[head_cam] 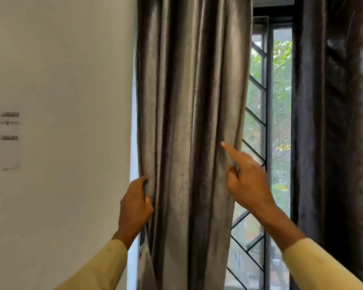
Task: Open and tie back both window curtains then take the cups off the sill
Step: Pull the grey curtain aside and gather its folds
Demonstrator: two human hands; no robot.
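As the left curtain (189, 101) is held at both edges, step: gathering it for tie-back.
Left hand (136, 197): grips the wall-side edge.
Right hand (247, 181): pinches the window-side edge, forefinger straight.
Right curtain (333, 122): hangs at window's right edge, well apart.
Window (279, 101): partly bared, grille (254, 116) across it.
Cups, sill: out of view.
Next: bring both edges together into one bunch; a tie must be found, none visible.

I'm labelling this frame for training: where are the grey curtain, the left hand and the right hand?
grey curtain (187, 91): head view, on its middle folds.
left hand (134, 204): head view, on the back of the hand.
right hand (247, 181): head view, on the back of the hand.
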